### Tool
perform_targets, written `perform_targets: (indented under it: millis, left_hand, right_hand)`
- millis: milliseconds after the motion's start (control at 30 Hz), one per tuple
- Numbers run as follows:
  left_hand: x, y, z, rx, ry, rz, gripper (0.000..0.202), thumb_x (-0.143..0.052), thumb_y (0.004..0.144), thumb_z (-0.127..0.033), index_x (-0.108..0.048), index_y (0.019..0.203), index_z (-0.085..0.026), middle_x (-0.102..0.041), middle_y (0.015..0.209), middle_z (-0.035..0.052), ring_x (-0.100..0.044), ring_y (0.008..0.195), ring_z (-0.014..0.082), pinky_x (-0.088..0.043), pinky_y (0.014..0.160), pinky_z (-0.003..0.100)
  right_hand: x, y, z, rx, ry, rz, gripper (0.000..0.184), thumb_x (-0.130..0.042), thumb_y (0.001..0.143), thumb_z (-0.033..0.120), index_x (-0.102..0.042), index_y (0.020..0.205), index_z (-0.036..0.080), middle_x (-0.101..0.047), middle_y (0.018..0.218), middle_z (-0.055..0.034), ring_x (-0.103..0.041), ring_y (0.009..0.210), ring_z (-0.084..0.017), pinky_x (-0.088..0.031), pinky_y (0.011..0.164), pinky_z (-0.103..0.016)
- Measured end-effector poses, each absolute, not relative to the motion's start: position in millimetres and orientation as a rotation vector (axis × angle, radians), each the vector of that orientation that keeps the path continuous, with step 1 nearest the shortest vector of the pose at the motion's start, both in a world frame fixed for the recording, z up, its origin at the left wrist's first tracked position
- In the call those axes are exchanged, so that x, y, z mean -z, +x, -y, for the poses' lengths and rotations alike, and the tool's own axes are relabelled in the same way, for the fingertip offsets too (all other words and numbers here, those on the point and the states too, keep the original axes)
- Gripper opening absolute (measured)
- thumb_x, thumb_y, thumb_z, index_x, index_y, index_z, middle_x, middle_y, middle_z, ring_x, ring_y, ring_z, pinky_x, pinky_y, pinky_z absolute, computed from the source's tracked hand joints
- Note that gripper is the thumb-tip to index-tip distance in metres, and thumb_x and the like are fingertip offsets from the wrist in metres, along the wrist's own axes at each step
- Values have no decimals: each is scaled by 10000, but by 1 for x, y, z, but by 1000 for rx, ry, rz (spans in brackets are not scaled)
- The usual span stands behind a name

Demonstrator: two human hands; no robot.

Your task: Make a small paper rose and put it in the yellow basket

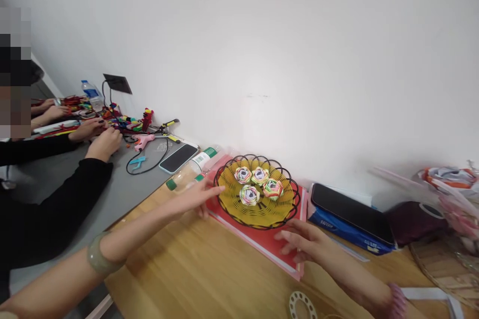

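A round yellow woven basket point(229, 204) with a black looped rim rests on red sheets point(258, 239) against the wall. Several folded paper roses point(249, 195) in mixed pastel colours lie in it. My left hand point(200, 198) is at the basket's left rim, one finger stretched over the edge and the others lower down; whether it touches the rim I cannot tell. By the lower right rim is my right hand point(301, 240), its fingers apart above the red sheets and holding nothing.
A plastic bottle point(187, 173) and a phone point(178, 158) lie left of the basket. On its right, another phone point(352, 214) tops a blue pack point(348, 232). A white holed ring point(302, 304) lies in front. Co-workers' hands point(105, 143) work leftward, near a pink glue gun point(143, 141).
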State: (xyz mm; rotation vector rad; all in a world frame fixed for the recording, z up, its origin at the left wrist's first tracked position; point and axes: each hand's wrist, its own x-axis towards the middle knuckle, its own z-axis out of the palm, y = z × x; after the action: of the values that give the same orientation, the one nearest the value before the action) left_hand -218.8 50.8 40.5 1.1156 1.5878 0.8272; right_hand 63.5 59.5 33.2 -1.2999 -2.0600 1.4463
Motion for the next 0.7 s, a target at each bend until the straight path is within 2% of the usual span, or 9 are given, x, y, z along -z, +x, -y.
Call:
perform_targets:
  millis: [67,133,200,267,333,400,533,600,700]
  left_hand:
    - [-32,-208,-46,-755,865,-1338,458,-650,657,-430,-517,1019,-183,-686,855,65,-619,456,143,-448,406,215]
    - [-28,-196,-47,-773,808,-1264,364,-618,682,-299,-523,1001,-151,-690,860,82,-658,538,159,-482,447,202]
    - [-30,-188,-50,-804,762,-1203,270,-533,685,-152,-551,951,-106,-693,786,89,-666,576,147,-501,489,175]
    - [-37,-185,-55,-855,729,-1164,272,-461,672,-74,-564,924,-87,-686,707,72,-654,547,124,-502,485,149]
    - [-50,-186,-59,-913,706,-1142,286,-427,678,-51,-561,929,-83,-675,665,56,-656,553,122,-510,487,140]
    - [-65,-190,-61,-978,693,-1137,280,-411,695,-45,-547,937,-84,-667,650,47,-656,553,116,-521,505,130]
    - [-87,-199,-58,-1059,679,-1136,247,-425,714,-57,-537,933,-76,-673,712,80,-668,582,136,-544,537,145]
    - [-91,-202,-55,-1076,665,-1148,232,-420,718,-54,-536,918,-70,-667,717,91,-669,589,144,-554,556,157]
    - [-90,-206,-50,-1093,649,-1171,226,-423,713,-51,-527,912,-71,-653,701,91,-670,597,151,-559,564,165]
  right_hand:
    - [-29,58,-58,-1199,-1192,2309,329,-397,882,393,-576,996,142,-679,960,-116,-671,804,-197,-555,641,-297]
    - [-24,54,-55,-977,-1147,2429,306,-464,855,372,-589,1027,152,-653,1050,-126,-633,921,-233,-532,758,-362]
    - [-18,52,-52,-756,-1153,2497,394,-584,777,340,-567,1123,153,-578,1189,-155,-518,1101,-306,-428,914,-473]
    - [-15,51,-49,-524,-1160,2577,535,-658,709,331,-536,1190,131,-511,1267,-189,-401,1196,-369,-311,986,-553]
    - [-13,49,-48,-345,-1162,2656,589,-653,710,386,-524,1206,95,-499,1272,-217,-390,1198,-386,-311,983,-560]
    - [-13,46,-49,-208,-1157,2734,597,-589,762,443,-508,1219,68,-496,1272,-230,-422,1184,-366,-363,965,-521]
    - [-12,34,-50,37,-1154,2871,503,-561,817,351,-505,1208,39,-510,1249,-242,-445,1178,-341,-397,953,-468]
    - [-11,24,-47,151,-1171,2916,431,-564,829,269,-504,1199,56,-527,1230,-214,-484,1140,-317,-434,906,-461]
    - [-10,12,-43,295,-1226,2942,318,-529,868,249,-516,1165,138,-558,1168,-106,-569,1001,-227,-492,797,-417]
